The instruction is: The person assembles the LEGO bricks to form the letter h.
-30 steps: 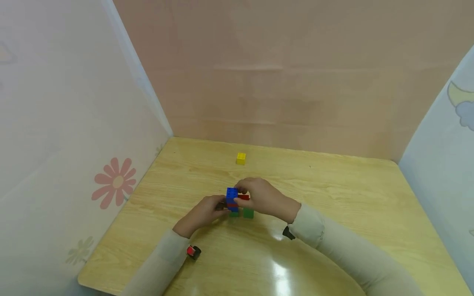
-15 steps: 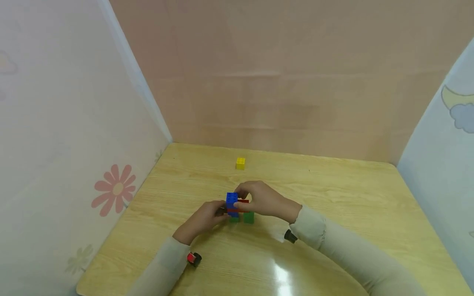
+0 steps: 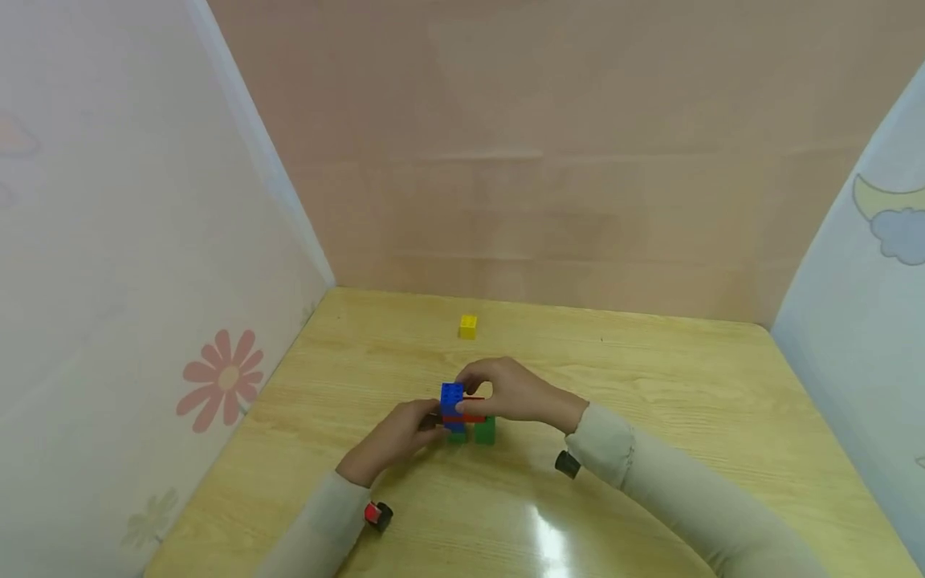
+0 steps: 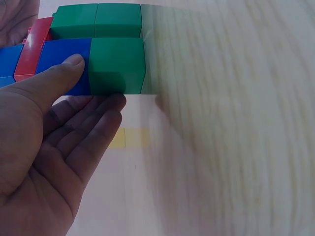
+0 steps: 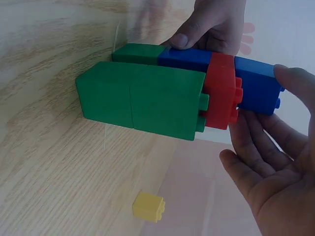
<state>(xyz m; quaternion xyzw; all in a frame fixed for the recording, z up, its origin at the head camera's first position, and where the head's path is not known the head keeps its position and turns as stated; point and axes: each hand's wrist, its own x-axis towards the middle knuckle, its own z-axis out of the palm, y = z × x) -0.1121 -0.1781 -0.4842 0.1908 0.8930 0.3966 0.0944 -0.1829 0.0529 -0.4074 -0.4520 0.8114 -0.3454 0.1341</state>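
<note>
Near the table's middle stands a small tower of toy building bricks. Its right column is two green bricks (image 5: 142, 98); the left has a lower blue brick (image 4: 49, 54) on a green brick (image 4: 118, 66). A flat red brick (image 5: 220, 91) bridges both columns. On the red brick's left end sits the upper blue brick (image 3: 451, 398). My left hand (image 3: 396, 431) pinches the lower blue brick, thumb on its near face and fingers behind. My right hand (image 3: 526, 393) holds the upper blue brick between thumb and fingers from the right.
A yellow brick (image 3: 468, 327) lies farther back on the wooden table (image 3: 650, 377). A brown wall covering (image 3: 549, 160) rises behind the table, with pale patterned sheets at both sides. Dark wrist devices (image 3: 567, 464) hang at the sleeves.
The head view has tilted slightly, so everything sits lower in it. More of the red brick's front shows below my right thumb. Both hands keep their hold on the tower.
</note>
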